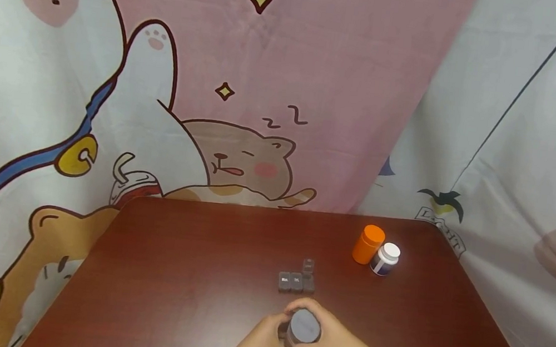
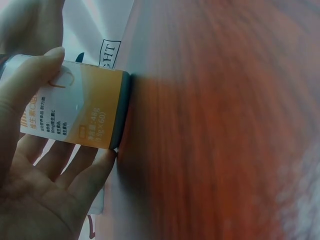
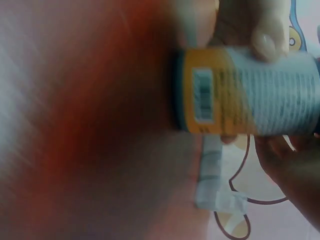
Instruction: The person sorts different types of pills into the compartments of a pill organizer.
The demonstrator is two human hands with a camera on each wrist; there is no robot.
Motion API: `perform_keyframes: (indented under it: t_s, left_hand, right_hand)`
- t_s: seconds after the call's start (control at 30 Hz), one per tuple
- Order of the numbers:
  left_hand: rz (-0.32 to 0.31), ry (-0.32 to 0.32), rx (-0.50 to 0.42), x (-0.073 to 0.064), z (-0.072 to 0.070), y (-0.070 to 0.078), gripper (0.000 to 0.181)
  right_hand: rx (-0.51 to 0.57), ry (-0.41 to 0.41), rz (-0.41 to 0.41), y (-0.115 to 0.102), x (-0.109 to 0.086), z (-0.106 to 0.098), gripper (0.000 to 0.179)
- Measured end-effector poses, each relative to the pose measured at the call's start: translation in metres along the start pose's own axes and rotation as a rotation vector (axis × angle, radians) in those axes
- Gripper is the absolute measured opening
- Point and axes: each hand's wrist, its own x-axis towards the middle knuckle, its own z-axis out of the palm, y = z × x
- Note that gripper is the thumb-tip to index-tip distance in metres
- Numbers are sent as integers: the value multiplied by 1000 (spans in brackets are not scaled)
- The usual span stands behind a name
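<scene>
Near the table's front edge, both hands surround a vitamin bottle (image 1: 304, 327) with a round grey cap. My left hand (image 1: 260, 344) grips it from the left, and my right hand (image 1: 337, 338) curls round it from the right near the cap. In the left wrist view the bottle (image 2: 102, 107) has a white and orange label and a dark base close over the tabletop. Its barcode side (image 3: 225, 92) faces the right wrist camera. Just beyond the hands lies a small translucent pill organizer (image 1: 296, 282), its right compartment's lid (image 1: 308, 266) flipped up.
An orange bottle (image 1: 368, 244) and a smaller white bottle (image 1: 385, 259) with a dark label stand side by side at the back right of the brown table (image 1: 190, 254). A cartoon-printed cloth (image 1: 346, 90) hangs behind the table and along its sides.
</scene>
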Motion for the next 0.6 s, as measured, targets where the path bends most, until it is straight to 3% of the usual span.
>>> perform_keyframes:
  t_s: [0.13,0.3,0.4,0.6]
  left_hand:
    - [10,-13,0,2,1,2,57]
    - [31,-18,-19,3,0,4,61]
    - [16,-15,-28,1,-1,4,61]
    - [12,-12,-17,0,0,1,64]
  right_hand:
    - [49,163,121,-1,-18,7,66]
    - [78,370,47,-5,-31,18,67]
    - [94,445,24,-10,-31,27,68]
    - [-57,533,126,-19,-28,45,84]
